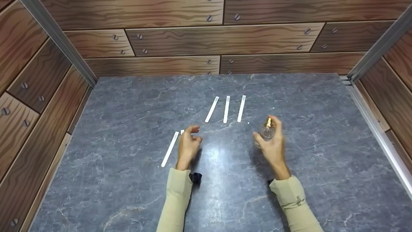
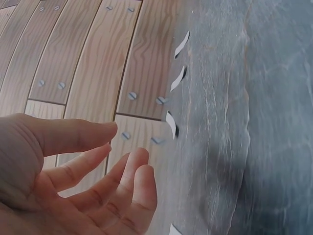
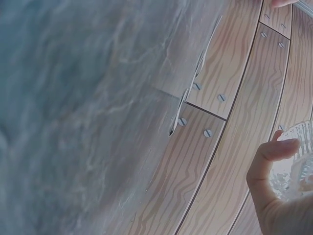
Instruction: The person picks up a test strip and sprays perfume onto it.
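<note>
A clear ribbed glass perfume bottle (image 1: pixel 266 132) with a gold spray top is in my right hand (image 1: pixel 274 149), which grips it above the table's right half; the index finger lies at the top. In the right wrist view, the thumb and the ribbed glass of the bottle (image 3: pixel 299 169) show at the lower right. My left hand (image 1: pixel 189 147) hovers left of centre, fingers loosely bent, holding nothing. The left wrist view shows a gap between its thumb and most fingers. Close by its left side lies a white paper strip (image 1: pixel 170 149); another strip (image 1: pixel 182 131) is mostly hidden behind the hand.
Three white strips lie in a row farther back: a left one (image 1: pixel 211 110), a middle one (image 1: pixel 226 110) and a right one (image 1: pixel 241 109). The grey marbled table (image 1: pixel 112 180) is bounded by wood-patterned walls (image 1: pixel 180 40) and metal rails (image 1: pixel 383 135).
</note>
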`<action>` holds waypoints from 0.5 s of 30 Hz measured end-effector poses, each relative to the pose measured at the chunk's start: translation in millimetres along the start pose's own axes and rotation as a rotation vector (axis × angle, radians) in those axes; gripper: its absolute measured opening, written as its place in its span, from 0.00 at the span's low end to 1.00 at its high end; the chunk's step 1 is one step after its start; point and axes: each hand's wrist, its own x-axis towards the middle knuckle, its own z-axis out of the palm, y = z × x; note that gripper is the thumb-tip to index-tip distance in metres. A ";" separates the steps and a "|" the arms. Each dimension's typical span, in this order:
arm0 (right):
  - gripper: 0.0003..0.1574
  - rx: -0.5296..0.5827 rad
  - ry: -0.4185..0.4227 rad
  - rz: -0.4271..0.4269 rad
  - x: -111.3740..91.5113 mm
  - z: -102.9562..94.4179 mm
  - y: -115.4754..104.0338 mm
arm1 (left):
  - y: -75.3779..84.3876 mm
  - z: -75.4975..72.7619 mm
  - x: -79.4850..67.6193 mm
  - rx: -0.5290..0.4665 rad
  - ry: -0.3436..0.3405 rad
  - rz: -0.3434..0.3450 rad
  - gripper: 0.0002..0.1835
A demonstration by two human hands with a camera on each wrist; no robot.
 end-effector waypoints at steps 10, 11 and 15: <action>0.43 0.040 -0.013 0.019 -0.8 -0.8 0.6 | 0.6 -12.0 -8.4 0.056 0.041 -0.032 0.22; 0.43 0.039 -0.012 0.021 -1.0 -0.8 0.4 | 0.5 -13.0 -9.2 0.060 0.047 -0.033 0.22; 0.43 0.036 -0.006 0.023 -0.6 -1.0 -0.1 | -1.4 -15.9 -12.2 0.059 0.068 -0.033 0.23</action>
